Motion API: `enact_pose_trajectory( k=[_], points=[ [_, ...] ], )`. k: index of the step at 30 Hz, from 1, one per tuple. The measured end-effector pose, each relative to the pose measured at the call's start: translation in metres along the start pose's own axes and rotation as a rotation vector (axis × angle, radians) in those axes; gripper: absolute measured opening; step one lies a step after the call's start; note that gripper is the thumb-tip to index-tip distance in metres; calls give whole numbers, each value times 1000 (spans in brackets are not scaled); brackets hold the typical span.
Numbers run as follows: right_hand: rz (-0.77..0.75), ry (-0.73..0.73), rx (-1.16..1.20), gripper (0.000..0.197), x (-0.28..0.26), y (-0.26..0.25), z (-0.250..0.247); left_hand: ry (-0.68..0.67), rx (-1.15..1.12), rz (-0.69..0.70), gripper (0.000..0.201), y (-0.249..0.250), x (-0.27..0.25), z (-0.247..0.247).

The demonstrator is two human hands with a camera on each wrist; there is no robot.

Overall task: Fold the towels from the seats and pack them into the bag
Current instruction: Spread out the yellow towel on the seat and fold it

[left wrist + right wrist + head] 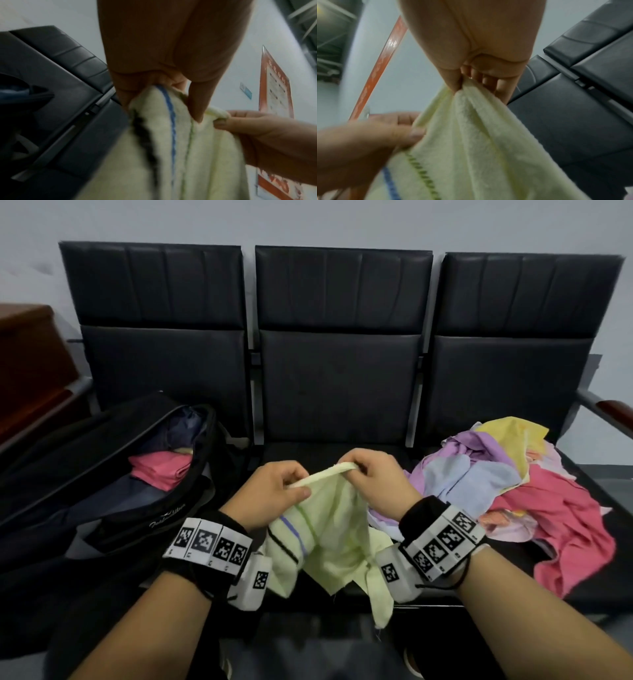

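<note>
Hands (270, 491) (373, 481) pinching pale towel (329, 535), lower corners perhaps blurred

Little legible text was found in the views.
A white cursive brand mark was seen printed on the black bag (102, 474), near its front edge, but its letters were too blurred to be made out. Black-and-white square coded markers were worn on bands at both wrists, with small characters beneath them too small to be read. A red-bordered poster (274, 86) on the wall was caught in the left wrist view, with rows of print too blurred to be read; beside it a small blue label was equally illegible.
</note>
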State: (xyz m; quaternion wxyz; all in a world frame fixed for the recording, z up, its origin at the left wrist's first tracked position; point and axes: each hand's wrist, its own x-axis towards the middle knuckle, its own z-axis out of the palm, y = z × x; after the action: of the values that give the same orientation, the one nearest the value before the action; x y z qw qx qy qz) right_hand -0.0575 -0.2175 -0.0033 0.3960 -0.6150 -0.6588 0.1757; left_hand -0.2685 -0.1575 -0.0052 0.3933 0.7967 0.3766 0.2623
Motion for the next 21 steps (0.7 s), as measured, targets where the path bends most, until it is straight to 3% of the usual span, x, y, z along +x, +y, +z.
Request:
enact_pose_trajectory(
  k=[5, 9, 12, 14, 17, 21],
  points=[
    [-10, 101, 57, 22, 3, 1, -9, 61, 75, 3, 9, -10, -4, -11],
    [35, 81, -157, 22, -1, 13, -14, 340, 1, 103, 19, 0, -4, -28],
    [167, -13, -443, 18, -8, 33, -19, 504, -71, 134, 28, 5, -4, -50],
    [253, -13, -513, 17, -14, 50, -26, 632, -121, 116, 26, 3, -7, -66],
    [327, 70, -456, 20, -20, 69, -40, 781, -77, 57, 19, -11, -11, -94],
    [306, 230, -134, 18, -12, 57, -43, 677, 94, -93, 22, -33, -7, -96]
  ],
)
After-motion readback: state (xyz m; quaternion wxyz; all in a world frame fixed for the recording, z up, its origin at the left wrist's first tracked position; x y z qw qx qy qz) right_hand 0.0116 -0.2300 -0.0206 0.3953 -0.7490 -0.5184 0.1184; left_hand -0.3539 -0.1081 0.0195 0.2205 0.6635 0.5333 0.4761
